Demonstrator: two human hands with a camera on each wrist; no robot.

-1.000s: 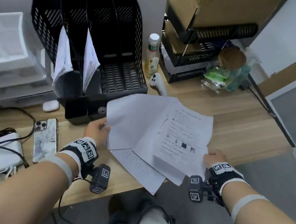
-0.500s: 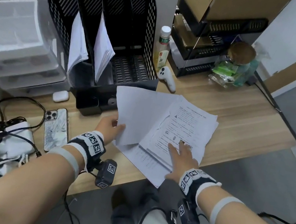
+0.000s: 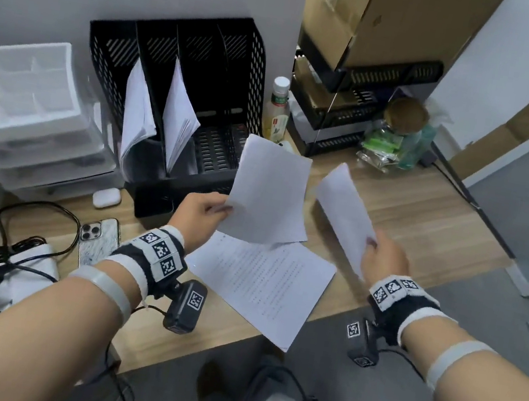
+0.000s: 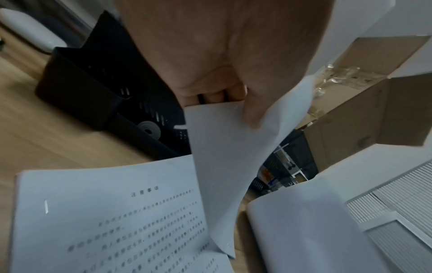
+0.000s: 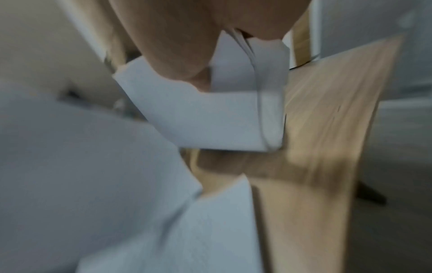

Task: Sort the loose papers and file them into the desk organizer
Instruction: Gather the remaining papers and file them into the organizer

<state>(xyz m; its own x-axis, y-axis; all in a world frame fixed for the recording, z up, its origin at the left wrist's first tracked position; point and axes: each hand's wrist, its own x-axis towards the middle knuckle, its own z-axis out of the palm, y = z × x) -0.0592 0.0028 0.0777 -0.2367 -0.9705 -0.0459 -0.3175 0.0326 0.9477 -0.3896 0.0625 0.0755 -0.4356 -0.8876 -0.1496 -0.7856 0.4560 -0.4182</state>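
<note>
My left hand point(image 3: 207, 209) pinches a white sheet point(image 3: 267, 194) by its lower left edge and holds it up in front of the black desk organizer point(image 3: 183, 48); the left wrist view shows thumb and fingers clamped on that sheet point(image 4: 224, 166). To the right, my right hand point(image 3: 383, 253) grips a thin stapled set of papers point(image 3: 344, 213) lifted off the desk, blurred in the right wrist view as papers point(image 5: 198, 118). A printed stapled document point(image 3: 263, 287) lies flat on the desk between my wrists. Two of the organizer's left slots hold filed papers point(image 3: 176, 117).
White plastic drawers point(image 3: 20, 113) stand left of the organizer. A phone point(image 3: 99, 240), an earbud case point(image 3: 107, 198) and cables point(image 3: 26, 232) lie at the front left. A bottle point(image 3: 277, 108), stacked trays with cardboard boxes point(image 3: 362, 77) and a jar point(image 3: 402, 128) crowd the back right.
The papers that lay overlapped on the desk have been split: each hand has lifted one part and moved it apart from the other. The printed document stays on the desk.
</note>
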